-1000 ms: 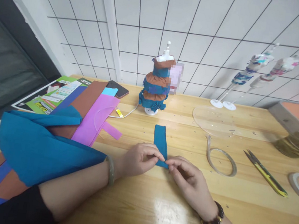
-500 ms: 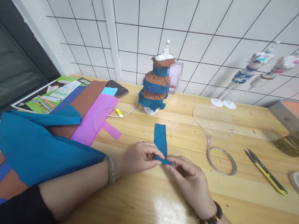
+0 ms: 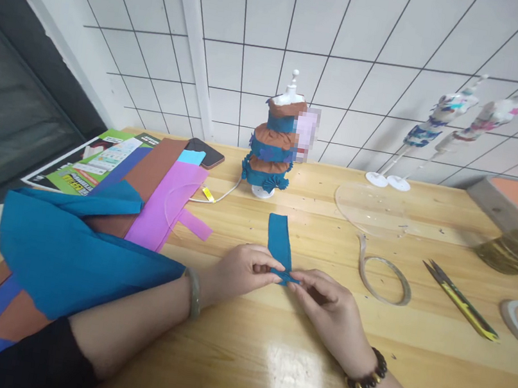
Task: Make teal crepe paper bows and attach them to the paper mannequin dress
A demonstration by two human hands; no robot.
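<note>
A narrow teal paper strip [image 3: 279,239] lies on the wooden table [image 3: 291,367], pointing away from me. My left hand [image 3: 242,272] and my right hand [image 3: 327,308] both pinch its near end, folding it between fingertips. A large teal sheet [image 3: 65,256] drapes over my left forearm. A small mannequin [image 3: 274,141] dressed in brown and teal ruffles stands behind the strip.
Purple, brown and blue paper sheets [image 3: 161,196], a phone [image 3: 204,152] and a green booklet [image 3: 93,163] lie at left. A tape loop [image 3: 385,278], scissors [image 3: 460,298], a clear disc [image 3: 371,207] and two more mannequins [image 3: 438,120] are at right.
The fingertips have worked the strip's near end into a tighter fold. The hands and the strip stay in place; the view shifted slightly.
</note>
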